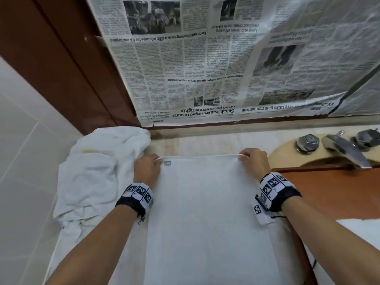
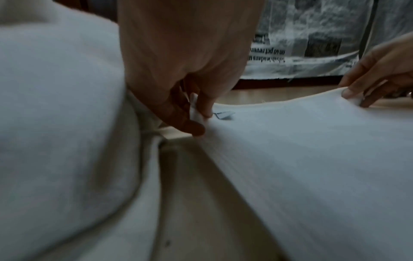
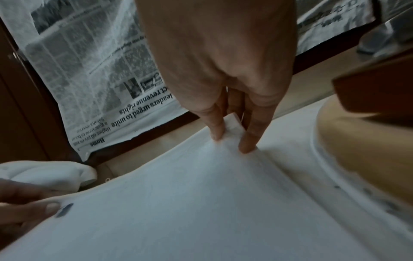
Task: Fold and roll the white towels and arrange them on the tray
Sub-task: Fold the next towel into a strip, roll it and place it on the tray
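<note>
A white towel [image 1: 205, 212] lies stretched flat on the pale counter, running from its far edge toward me. My left hand [image 1: 149, 168] pinches the far left corner of the towel [image 2: 312, 159] beside a small label [image 1: 167, 162]. My right hand [image 1: 251, 161] pinches the far right corner of the towel [image 3: 201, 203] between fingertips [image 3: 218, 131]. In the left wrist view my left hand [image 2: 196, 116] holds the cloth between thumb and finger. A brown wooden tray [image 1: 337, 194] sits at the right, partly under my right wrist.
A crumpled heap of white towels [image 1: 98, 173] lies at the left against the tiled wall. A chrome faucet [image 1: 345, 151] with two knobs stands at the back right by the beige basin [image 1: 287, 155]. Newspaper [image 1: 205, 58] covers the wall behind the counter.
</note>
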Tool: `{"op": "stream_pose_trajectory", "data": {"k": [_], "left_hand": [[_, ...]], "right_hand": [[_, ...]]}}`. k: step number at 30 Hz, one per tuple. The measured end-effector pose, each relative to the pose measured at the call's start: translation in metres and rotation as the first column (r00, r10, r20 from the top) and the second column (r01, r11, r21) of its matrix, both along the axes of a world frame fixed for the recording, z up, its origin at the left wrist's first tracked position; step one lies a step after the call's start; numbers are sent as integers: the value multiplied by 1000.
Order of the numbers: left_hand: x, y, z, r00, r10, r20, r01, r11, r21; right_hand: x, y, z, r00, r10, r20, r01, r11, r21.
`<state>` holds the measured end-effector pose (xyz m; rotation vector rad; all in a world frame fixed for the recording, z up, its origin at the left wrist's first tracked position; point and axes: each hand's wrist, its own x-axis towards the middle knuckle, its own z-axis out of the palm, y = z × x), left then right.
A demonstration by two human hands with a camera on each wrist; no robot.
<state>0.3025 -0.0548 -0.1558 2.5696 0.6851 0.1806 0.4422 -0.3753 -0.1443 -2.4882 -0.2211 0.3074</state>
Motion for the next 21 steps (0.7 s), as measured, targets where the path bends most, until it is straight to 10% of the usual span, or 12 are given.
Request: {"op": "stream_pose_trajectory", "data": {"k": [11,15,21], "left_hand": [[20,-3,-38,983,158,97,-152,986,-65],[-4,-37,-35,981,12,193,-25,998,64],[-13,-120,-40,943,-245,-225,254,967,14]], "right_hand": [[18,22,-35,996,7,89,-3,999,-39],[-42,30,-36,961,130,244,-132,991,-9],[-104,72,-50,877,477,66,-442,852,-280]]}}
